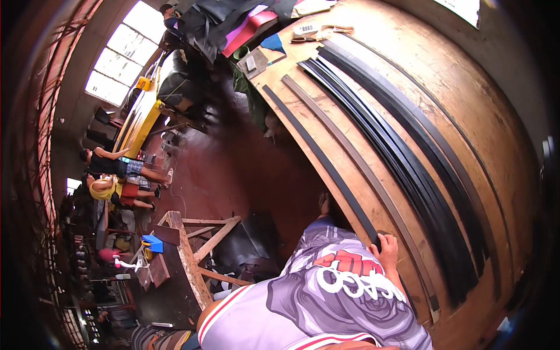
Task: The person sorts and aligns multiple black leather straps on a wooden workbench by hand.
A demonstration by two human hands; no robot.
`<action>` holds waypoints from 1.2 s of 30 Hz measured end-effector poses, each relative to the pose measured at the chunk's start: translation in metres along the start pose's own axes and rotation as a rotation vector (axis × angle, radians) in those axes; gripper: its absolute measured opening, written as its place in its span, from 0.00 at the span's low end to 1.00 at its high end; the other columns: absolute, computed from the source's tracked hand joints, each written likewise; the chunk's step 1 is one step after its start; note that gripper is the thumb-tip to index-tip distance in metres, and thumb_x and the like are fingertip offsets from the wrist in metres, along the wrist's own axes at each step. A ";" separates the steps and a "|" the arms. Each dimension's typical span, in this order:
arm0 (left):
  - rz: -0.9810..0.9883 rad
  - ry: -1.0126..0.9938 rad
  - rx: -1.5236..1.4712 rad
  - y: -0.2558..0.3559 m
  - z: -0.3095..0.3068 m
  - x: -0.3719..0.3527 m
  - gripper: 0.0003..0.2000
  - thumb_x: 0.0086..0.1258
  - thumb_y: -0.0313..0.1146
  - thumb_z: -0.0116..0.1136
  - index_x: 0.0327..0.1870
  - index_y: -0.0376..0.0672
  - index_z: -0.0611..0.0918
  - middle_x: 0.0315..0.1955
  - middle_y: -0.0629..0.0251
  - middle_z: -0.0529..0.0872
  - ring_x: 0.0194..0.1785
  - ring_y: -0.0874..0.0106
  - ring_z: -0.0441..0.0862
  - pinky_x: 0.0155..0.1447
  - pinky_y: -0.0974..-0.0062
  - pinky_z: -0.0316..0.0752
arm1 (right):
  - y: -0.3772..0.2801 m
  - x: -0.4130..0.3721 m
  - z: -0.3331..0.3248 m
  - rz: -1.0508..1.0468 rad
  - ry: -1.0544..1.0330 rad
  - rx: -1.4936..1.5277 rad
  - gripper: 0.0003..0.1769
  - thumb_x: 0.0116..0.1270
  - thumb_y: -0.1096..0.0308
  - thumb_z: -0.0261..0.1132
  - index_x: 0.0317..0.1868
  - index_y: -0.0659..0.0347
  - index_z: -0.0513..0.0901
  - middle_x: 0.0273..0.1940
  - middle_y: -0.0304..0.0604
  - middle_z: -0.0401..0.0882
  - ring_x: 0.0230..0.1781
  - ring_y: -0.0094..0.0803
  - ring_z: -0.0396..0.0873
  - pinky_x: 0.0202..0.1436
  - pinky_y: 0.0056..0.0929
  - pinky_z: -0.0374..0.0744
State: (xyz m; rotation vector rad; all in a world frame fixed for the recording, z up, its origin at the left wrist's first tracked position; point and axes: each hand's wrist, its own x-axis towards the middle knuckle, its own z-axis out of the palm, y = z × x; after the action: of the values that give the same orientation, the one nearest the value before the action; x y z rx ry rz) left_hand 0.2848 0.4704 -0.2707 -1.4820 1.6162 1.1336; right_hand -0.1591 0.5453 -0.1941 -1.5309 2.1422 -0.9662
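My right hand (386,251) is at the edge of the wooden table, its fingers closed around the near end of a long, narrow black strip (319,153). The strip lies flat along the table's edge. Beside it runs a brownish-grey strip (356,143). Farther in is a thick bundle of black strips (396,157), with another black band (431,143) beyond. My left hand does not show; a patterned jersey (350,286) covers the lower part of the view.
The wooden table (490,105) fills the right side. At its far end are a small board (252,63), tools and dark and pink sheets (251,32). A wooden trestle (204,245) stands on the red floor, left of me. Several people are near a yellow machine (143,128).
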 end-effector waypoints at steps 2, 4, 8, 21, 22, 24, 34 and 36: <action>0.003 -0.001 0.012 -0.001 -0.006 0.001 0.24 0.71 0.52 0.51 0.49 0.40 0.88 0.51 0.42 0.85 0.58 0.47 0.83 0.63 0.55 0.77 | -0.003 0.001 -0.003 0.011 -0.023 0.008 0.27 0.54 0.66 0.74 0.55 0.62 0.80 0.48 0.49 0.76 0.50 0.50 0.74 0.54 0.47 0.74; 0.013 0.021 0.053 0.005 -0.018 0.012 0.23 0.71 0.52 0.52 0.48 0.40 0.88 0.50 0.41 0.86 0.57 0.47 0.83 0.63 0.54 0.77 | 0.004 0.004 0.002 -0.033 -0.027 0.009 0.26 0.54 0.65 0.75 0.53 0.62 0.80 0.46 0.48 0.76 0.48 0.50 0.74 0.52 0.46 0.75; 0.023 0.304 0.037 0.037 -0.068 0.067 0.22 0.70 0.50 0.53 0.47 0.40 0.88 0.49 0.41 0.86 0.56 0.46 0.84 0.62 0.54 0.77 | 0.005 0.011 -0.010 -0.033 -0.075 0.044 0.21 0.55 0.66 0.74 0.49 0.62 0.81 0.43 0.49 0.76 0.46 0.49 0.76 0.50 0.45 0.77; 0.609 -0.478 -1.788 0.345 -0.215 0.026 0.27 0.78 0.54 0.49 0.50 0.31 0.80 0.45 0.50 0.86 0.51 0.53 0.83 0.63 0.59 0.79 | -0.041 0.051 -0.123 0.448 -0.383 0.467 0.19 0.69 0.62 0.66 0.56 0.62 0.80 0.46 0.61 0.85 0.50 0.58 0.82 0.53 0.47 0.80; 0.544 -0.257 -1.852 0.351 -0.239 0.039 0.24 0.80 0.49 0.48 0.49 0.30 0.80 0.45 0.49 0.86 0.50 0.54 0.84 0.63 0.59 0.79 | -0.045 0.045 -0.139 0.425 -0.360 0.396 0.21 0.68 0.61 0.68 0.57 0.61 0.80 0.47 0.61 0.85 0.52 0.58 0.82 0.54 0.47 0.80; 0.726 -0.151 -1.796 0.335 -0.307 0.091 0.18 0.81 0.39 0.46 0.50 0.28 0.80 0.44 0.48 0.87 0.51 0.55 0.84 0.63 0.57 0.79 | -0.039 0.022 -0.171 0.446 -0.363 0.185 0.30 0.60 0.59 0.75 0.61 0.59 0.78 0.51 0.59 0.84 0.55 0.58 0.81 0.58 0.47 0.78; 0.927 0.447 -1.740 0.447 -0.561 0.060 0.16 0.83 0.36 0.44 0.47 0.30 0.81 0.39 0.51 0.88 0.40 0.61 0.86 0.53 0.64 0.83 | 0.020 -0.096 -0.340 0.651 0.218 -0.635 0.22 0.52 0.80 0.64 0.50 0.60 0.81 0.46 0.49 0.82 0.47 0.54 0.78 0.52 0.47 0.75; 1.023 0.398 -1.600 0.499 -0.580 0.057 0.13 0.79 0.34 0.51 0.51 0.33 0.82 0.45 0.51 0.88 0.44 0.61 0.86 0.51 0.67 0.82 | 0.063 -0.101 -0.349 0.645 0.288 -0.696 0.21 0.51 0.79 0.64 0.49 0.61 0.82 0.46 0.50 0.82 0.49 0.53 0.79 0.54 0.45 0.75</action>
State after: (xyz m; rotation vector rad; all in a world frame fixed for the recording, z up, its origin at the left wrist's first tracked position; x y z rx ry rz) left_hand -0.1675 -0.0900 -0.0055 -1.6736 1.7100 3.4160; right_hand -0.3820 0.7662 0.0000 -0.7999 3.0943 -0.2234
